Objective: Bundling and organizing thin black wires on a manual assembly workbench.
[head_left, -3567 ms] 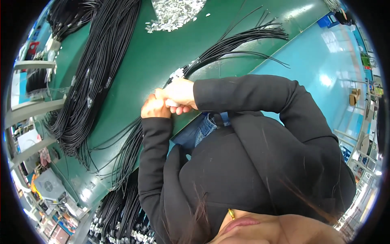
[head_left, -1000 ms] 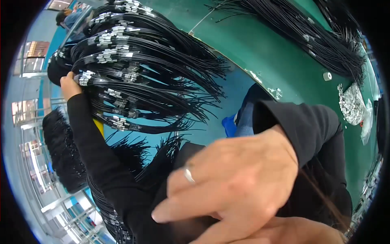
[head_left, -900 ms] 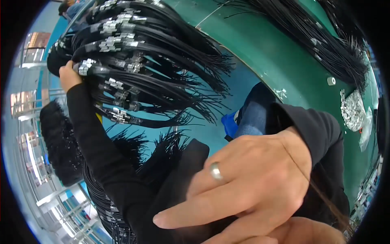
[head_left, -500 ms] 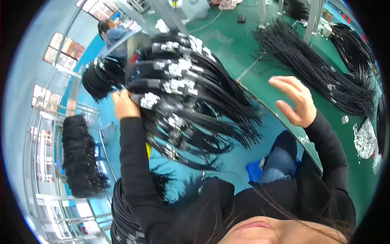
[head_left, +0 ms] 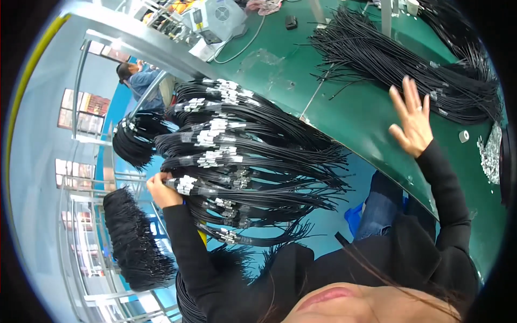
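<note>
My left hand [head_left: 163, 189] is closed around the looped end of a bundle of thin black cables [head_left: 258, 195], just beside its white connectors [head_left: 186, 185]. This bundle hangs with several similar cable bundles [head_left: 269, 156] stacked off the table's edge, their loose ends pointing right. My right hand [head_left: 414, 119] is held over the green table with its fingers spread and nothing in them. Close by its fingertips lies a long pile of black cables [head_left: 398, 62]; whether they touch it I cannot tell.
The green table [head_left: 280, 70] has its near edge running diagonally to my right. On it are a small white roll [head_left: 463, 136], a clear bag of small silvery parts [head_left: 490, 159] and a grey machine [head_left: 218, 21]. More cables [head_left: 134, 242] hang at left. A person [head_left: 144, 86] sits beyond.
My right hand has moved away from the hanging bundles toward the cable pile, its fingers spreading. My left hand stays at the bundle's end. The view has shifted.
</note>
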Available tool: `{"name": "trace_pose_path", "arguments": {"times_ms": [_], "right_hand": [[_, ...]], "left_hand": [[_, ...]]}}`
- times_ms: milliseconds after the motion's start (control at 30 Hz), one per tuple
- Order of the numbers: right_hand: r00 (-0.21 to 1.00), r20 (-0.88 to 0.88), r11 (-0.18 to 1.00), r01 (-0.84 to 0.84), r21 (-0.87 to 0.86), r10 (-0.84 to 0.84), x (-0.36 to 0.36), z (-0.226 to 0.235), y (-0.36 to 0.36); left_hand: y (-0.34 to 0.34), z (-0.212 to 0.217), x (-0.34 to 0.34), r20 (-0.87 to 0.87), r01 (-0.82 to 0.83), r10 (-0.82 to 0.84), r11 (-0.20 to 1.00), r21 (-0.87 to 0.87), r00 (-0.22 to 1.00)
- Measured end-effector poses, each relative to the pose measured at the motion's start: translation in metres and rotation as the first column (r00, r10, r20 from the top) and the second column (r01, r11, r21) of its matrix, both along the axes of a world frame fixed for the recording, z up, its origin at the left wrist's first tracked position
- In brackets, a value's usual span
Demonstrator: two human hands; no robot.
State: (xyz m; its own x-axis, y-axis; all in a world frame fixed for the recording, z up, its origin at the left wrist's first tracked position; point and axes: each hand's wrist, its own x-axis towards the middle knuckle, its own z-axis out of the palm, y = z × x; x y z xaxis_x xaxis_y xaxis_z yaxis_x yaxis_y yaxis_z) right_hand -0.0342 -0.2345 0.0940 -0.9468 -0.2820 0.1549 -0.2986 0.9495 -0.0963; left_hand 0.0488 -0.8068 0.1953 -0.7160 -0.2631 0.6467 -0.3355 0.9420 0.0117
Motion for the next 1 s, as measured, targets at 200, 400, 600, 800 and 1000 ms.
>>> {"name": "trace_pose_path", "arguments": {"times_ms": [200,400,600,800,1000], "right_hand": [[0.927,-0.374,0.953,-0.125,-0.277,0.013,-0.007,0.004,0.005],[0.944,0.327,0.999,-0.031,-0.011,0.032,0.001,-0.033,-0.004],[0.988,-0.111,0.960,-0.129,-0.249,0.104,-0.028,-0.022,-0.004],[0.980,0.143,0.987,-0.126,-0.096,0.139,-0.045,-0.050,-0.016],[0.891,-0.243,0.657,-0.449,-0.605,0.384,-0.104,-0.022,-0.080]], "left_hand": [[-0.003,0.000,0.002,0.026,-0.010,0.010,0.999,0.033,1.000],[-0.012,-0.005,0.002,-0.013,0.019,-0.019,1.000,0.000,1.000],[-0.019,-0.009,0.005,-0.036,0.055,-0.053,0.997,0.051,0.998],[-0.025,-0.011,0.006,-0.079,0.080,-0.064,0.974,0.211,0.995],[-0.017,-0.008,0.005,-0.039,0.116,-0.113,0.989,0.086,0.993]]}}
